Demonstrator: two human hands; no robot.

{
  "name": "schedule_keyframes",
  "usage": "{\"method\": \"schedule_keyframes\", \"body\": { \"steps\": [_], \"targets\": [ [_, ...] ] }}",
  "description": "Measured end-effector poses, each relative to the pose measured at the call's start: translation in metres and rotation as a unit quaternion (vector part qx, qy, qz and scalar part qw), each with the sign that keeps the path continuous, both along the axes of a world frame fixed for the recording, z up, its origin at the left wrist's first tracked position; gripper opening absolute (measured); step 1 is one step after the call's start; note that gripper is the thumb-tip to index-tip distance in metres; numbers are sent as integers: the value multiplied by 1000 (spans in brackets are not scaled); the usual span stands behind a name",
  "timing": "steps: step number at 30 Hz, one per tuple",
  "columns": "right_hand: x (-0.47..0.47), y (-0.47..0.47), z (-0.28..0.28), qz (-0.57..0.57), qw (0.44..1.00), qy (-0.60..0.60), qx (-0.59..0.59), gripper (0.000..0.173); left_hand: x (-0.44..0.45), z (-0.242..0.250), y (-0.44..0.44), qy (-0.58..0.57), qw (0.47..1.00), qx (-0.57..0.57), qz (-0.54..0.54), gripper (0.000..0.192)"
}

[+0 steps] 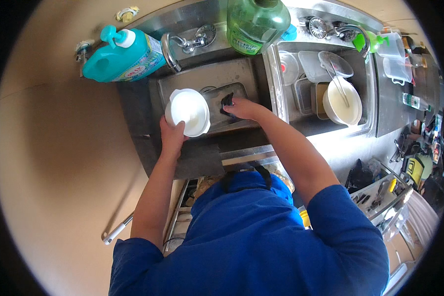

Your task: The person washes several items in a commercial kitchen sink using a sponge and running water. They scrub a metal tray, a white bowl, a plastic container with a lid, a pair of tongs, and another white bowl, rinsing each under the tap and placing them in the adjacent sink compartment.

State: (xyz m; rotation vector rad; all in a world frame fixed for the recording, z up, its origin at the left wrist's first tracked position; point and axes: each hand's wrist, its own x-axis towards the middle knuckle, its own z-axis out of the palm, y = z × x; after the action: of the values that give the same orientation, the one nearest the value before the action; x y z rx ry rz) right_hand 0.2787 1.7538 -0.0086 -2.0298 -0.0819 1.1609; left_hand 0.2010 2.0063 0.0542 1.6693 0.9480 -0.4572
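Note:
My left hand (173, 136) grips the near rim of a white bowl (189, 111), thumb over the edge, and holds it above the left sink basin. A little pale residue shows inside the bowl. In my right hand (243, 108) is a dark scrubbing pad (227, 105), pinched by the fingers over a shallow rectangular tray (240, 88) in the same basin. Behind the bowl, the left faucet (170, 55) curves over the basin. I cannot tell whether water runs from it.
The right basin holds clear plastic lids (310, 66), rectangular containers (304, 94) and a white bowl (343, 101) of cloudy liquid with metal tongs or chopsticks. A teal pump bottle (127, 59) and a large green bottle (257, 26) stand along the back. A steel divider (276, 81) separates the basins.

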Motion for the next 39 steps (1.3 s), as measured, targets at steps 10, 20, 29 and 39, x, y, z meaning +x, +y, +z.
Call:
{"method": "schedule_keyframes", "body": {
  "steps": [10,20,29,39],
  "targets": [
    [-28,23,-66,253,937,-164,-178,39,-7,15,-38,-181,912,270,-250,85],
    [-24,23,-122,48,971,-135,-192,32,2,-14,-24,-48,971,187,-141,79],
    [-7,-7,-3,-97,992,-55,58,21,5,-13,-18,-22,999,-16,-26,81],
    [-46,59,23,-498,802,217,246,45,3,13,-61,-57,992,-109,-17,71]
  ]
}}
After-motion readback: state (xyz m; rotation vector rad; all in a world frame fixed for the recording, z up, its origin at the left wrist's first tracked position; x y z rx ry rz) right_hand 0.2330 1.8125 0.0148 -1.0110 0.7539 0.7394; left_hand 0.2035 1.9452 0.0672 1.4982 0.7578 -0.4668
